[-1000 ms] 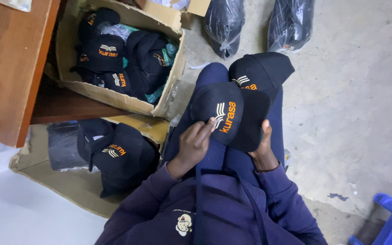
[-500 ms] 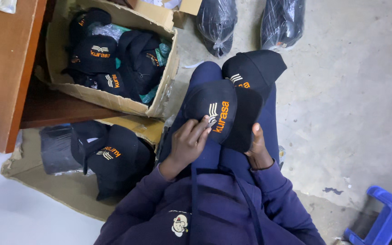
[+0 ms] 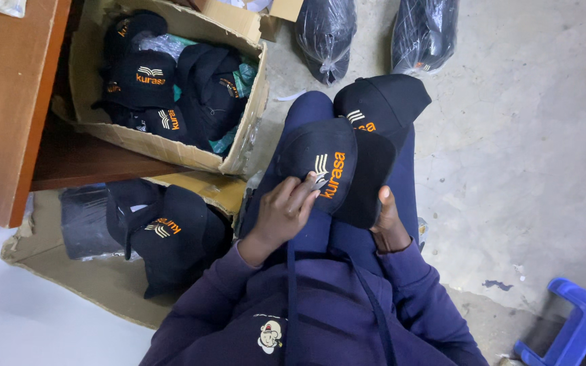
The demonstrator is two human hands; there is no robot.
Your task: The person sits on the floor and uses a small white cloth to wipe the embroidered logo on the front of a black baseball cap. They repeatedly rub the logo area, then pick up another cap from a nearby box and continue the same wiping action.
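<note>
A black cap (image 3: 334, 169) with orange and white embroidery rests on my lap. My right hand (image 3: 389, 220) grips its near edge from below, thumb up against the brim. My left hand (image 3: 285, 210) lies on the cap's front, fingertips pinched on a small metal tool at the embroidery. A second black cap (image 3: 382, 102) sits on my knee beyond it.
An open cardboard box (image 3: 242, 146) holds several black caps to the left. More caps (image 3: 167, 234) lie on flattened cardboard (image 3: 76, 285) by a wooden desk (image 3: 8, 102). Two black plastic bags (image 3: 327, 30) stand on the concrete floor ahead. A blue stool (image 3: 574, 329) is at lower right.
The cap has shifted slightly on my lap and my left fingers have moved onto the embroidery. The view has drifted a little.
</note>
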